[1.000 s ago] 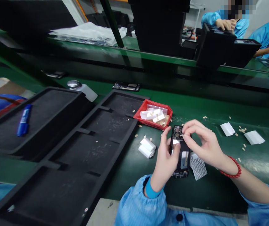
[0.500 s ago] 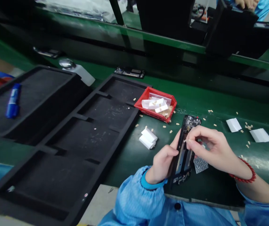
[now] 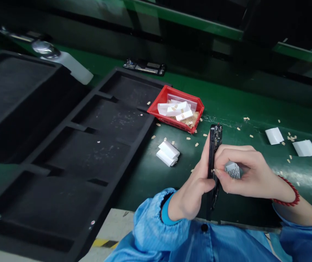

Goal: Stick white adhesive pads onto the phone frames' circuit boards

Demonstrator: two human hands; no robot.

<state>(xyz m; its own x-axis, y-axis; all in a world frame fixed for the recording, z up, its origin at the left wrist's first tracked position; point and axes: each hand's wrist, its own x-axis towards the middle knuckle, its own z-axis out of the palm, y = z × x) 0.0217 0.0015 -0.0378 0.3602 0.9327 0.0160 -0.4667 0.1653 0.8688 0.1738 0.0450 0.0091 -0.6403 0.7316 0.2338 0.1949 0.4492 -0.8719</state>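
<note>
The table (image 3: 226,105) is smooth green with a glossy sheen. Matt black, foam-like material makes up the tray (image 3: 134,154), its surface scuffed pale in places. The bin (image 3: 169,121) is shiny red plastic; the folded sheets (image 3: 168,153) look like smooth white paper, the scraps (image 3: 238,128) like tan paper. The bottle (image 3: 76,69) is translucent plastic under a polished metal cap (image 3: 46,49). The phone (image 3: 212,149) has a dark, smooth side. The sleeve (image 3: 158,225) is creased blue cloth.

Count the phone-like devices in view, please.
3: one phone-like device in the left hand, another beyond the black tray, a blurred one at upper left. Others may be hidden.
</note>
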